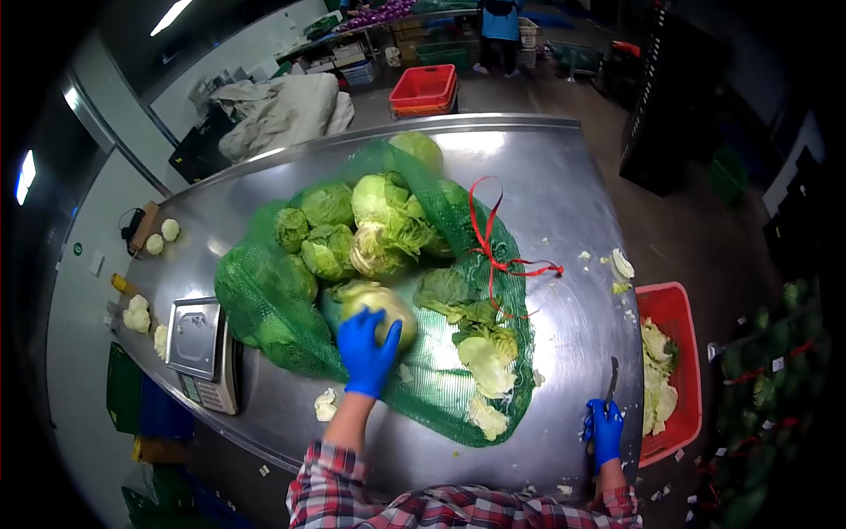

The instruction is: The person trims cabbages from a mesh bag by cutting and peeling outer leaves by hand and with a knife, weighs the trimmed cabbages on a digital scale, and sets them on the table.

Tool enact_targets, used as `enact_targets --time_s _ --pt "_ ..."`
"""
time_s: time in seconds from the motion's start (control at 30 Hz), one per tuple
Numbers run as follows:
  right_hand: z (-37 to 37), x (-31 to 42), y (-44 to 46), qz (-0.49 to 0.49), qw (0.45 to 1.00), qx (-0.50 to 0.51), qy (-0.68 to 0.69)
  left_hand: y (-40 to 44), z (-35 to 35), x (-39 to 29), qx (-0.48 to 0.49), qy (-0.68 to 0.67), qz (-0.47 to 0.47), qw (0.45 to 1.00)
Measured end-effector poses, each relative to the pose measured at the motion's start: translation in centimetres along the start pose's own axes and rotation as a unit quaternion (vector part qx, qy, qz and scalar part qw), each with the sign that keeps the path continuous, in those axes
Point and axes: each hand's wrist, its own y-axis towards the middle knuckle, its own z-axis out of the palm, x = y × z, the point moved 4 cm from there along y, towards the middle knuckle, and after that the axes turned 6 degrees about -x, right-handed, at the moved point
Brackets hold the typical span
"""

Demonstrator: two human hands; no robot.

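My left hand (367, 351), in a blue glove, lies on a pale cabbage (395, 319) at the near side of an opened green mesh bag (273, 304). Its fingers are spread over the cabbage's top. Several green cabbages (328, 251) lie in the bag behind it. Loose leaves (486, 366) rest on the mesh to the right, and a red ribbon (493, 263) lies across the bag's right part. My right hand (604, 432), also gloved in blue, is closed around a knife (613, 379) near the table's right edge, blade pointing away from me.
A scale (196, 339) stands left of the bag on the metal table (564, 203). Small cauliflower-like heads (137, 315) lie at the left edge. A red crate (689, 379) with leaves adjoins the right edge. Red baskets (425, 88) and a person (500, 26) are beyond the table.
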Motion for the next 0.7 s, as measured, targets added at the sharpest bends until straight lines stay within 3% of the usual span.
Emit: enact_targets --time_s 0.07,0.17,0.27,0.33,0.4,0.47,0.5,0.53,0.57,0.63,0.7 --pt "0.1 0.0 0.0 0.028 0.999 -0.006 0.032 -1.8 -0.6 0.9 0.024 -0.204 -0.035 0.978" --pt "1.8 1.9 -1.1 -0.019 0.998 0.009 0.056 0.5 -0.9 -0.6 -0.082 -0.342 -0.153 0.923" --pt "5.4 3.5 -3.0 -0.090 0.990 0.111 0.009 -6.2 3.7 -5.6 0.170 -0.383 -0.114 0.901" --pt "8.4 6.5 -6.2 -0.056 0.986 0.159 0.002 -8.7 -2.1 -11.8 0.138 -0.221 0.117 0.958" --pt "10.1 6.7 -7.7 -0.014 0.982 0.179 0.050 -12.5 -3.6 -12.4 0.186 -0.310 0.243 0.900" --pt "10.5 4.1 -8.2 0.010 0.975 0.220 0.003 -16.3 -3.6 -11.1 0.128 -0.386 0.187 0.894" --pt "10.2 2.9 -9.0 -0.035 0.970 0.223 -0.090 -18.2 -3.0 -10.7 0.194 -0.470 0.047 0.860" --pt "9.7 1.2 -9.3 -0.154 0.961 0.207 -0.102 -20.5 -2.3 -10.8 0.255 -0.536 -0.094 0.799" --pt "9.1 -0.6 -9.7 -0.271 0.939 0.176 -0.117 -23.4 -1.0 -11.0 0.320 -0.610 -0.197 0.698" --pt "7.7 -0.9 -11.1 -0.141 0.972 0.166 -0.085 -23.9 -1.2 -11.3 0.324 -0.597 -0.132 0.722" --pt "6.3 -0.7 -13.5 0.072 0.983 0.161 -0.054 -22.7 -1.5 -11.7 0.339 -0.556 -0.076 0.755"
